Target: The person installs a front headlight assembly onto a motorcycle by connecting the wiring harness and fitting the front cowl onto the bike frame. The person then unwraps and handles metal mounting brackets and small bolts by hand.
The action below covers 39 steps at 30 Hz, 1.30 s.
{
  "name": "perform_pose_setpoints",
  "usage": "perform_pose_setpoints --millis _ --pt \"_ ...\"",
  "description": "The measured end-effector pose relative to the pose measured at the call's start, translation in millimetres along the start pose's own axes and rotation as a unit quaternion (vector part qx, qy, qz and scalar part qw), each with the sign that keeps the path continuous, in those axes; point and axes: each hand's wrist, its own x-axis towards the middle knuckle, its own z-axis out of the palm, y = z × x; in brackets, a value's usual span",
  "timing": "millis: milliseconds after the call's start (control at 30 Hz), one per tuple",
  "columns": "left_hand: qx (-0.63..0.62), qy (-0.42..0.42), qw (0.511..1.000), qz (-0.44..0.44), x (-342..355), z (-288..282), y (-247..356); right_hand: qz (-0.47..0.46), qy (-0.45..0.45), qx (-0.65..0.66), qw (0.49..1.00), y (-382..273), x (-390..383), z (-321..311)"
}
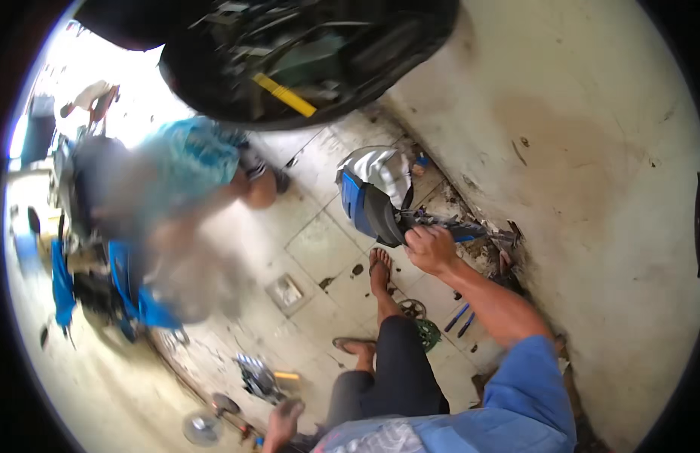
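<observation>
One panel (pixel 357 200), blue and black, is in my right hand (pixel 433 249), held above the tiled floor (pixel 320 245) and close to the wall (pixel 592 241). My right fingers are curled and pressed together on its dark part, pinching it from the side nearest me; the thumb is too hard to make out. The narrow end of the panel points toward the wall. A grey-and-white piece (pixel 399 170) shows just beyond the panel; I cannot tell whether the two are joined.

My bare-toed foot (pixel 379 272) in a sandal is just on the near side of the panel. Nearer me than the panel lie a green ring (pixel 428 334) and a tool (pixel 457 320) with blue handles. My left hand (pixel 284 421) is low and well left of the panel, near a metal part (pixel 258 377) and a yellow bar (pixel 286 375). Its fingers are blurred, so I cannot tell how far apart they are or whether they hold anything.

Left of the panel are another person (pixel 199 158) in teal and, farther out, a blue motorbike (pixel 142 294). Beyond the panel is a dark tray (pixel 248 119) of tools.
</observation>
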Motion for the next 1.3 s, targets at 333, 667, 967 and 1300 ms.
perform_pose_setpoints --millis 333,667,967,1300 --pt "-0.498 0.012 0.866 0.050 -116.1 -1.4 -215.0 -0.481 -0.081 0.023 0.873 -386.5 -188.9 -202.1" --pt "-0.575 0.153 0.738 0.319 -272.9 2.6 -522.2 -0.671 -0.178 0.081 0.715 -724.9 -369.8 -207.8" --pt "-0.831 -0.099 0.317 0.447 -322.4 -36.9 -630.2 -0.809 -0.254 0.104 0.519 -896.8 -380.2 -137.7" --pt "-0.799 -0.009 0.356 0.484 -290.5 -148.5 -760.3 -0.821 -0.267 0.137 0.485 -1067.9 -340.7 -67.1"
